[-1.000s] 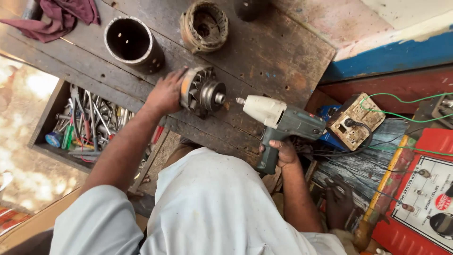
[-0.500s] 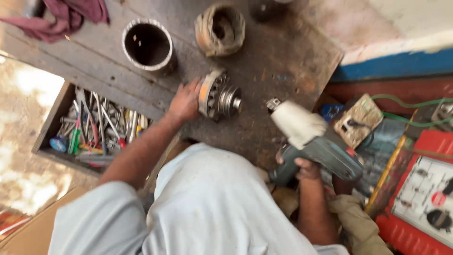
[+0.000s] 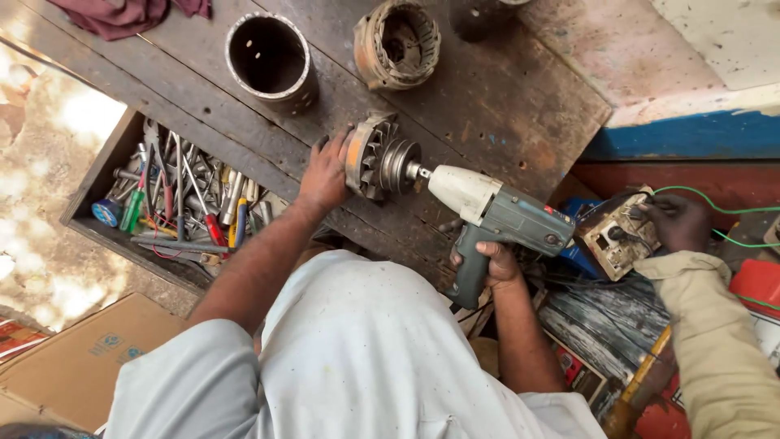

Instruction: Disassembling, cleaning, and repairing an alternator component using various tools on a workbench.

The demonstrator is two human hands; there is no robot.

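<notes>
— Worn plank workbench (image 3: 504, 97), dark and oil-stained. Nearest the wearer?
— Right hand (image 3: 491, 264) wrapped tight around grip of grey-green power wrench (image 3: 496, 215); nose pressed against shaft end of rotor (image 3: 380, 158).
— Rotor position?
— Lying on its side at bench centre, steadied by left hand (image 3: 325, 172), fingers curled over finned end.
— Left of that?
— Open drawer (image 3: 97, 175) crammed with screwdrivers and spanners.
— Right side?
— Co-worker's hand (image 3: 678, 221) resting on small switch box (image 3: 619, 236), green wire attached.
— Further back?
— Hollow metal cylinder (image 3: 270, 58), upright; copper-wound stator (image 3: 396, 42) just beside it; maroon cloth (image 3: 130, 12) at far corner.
</notes>
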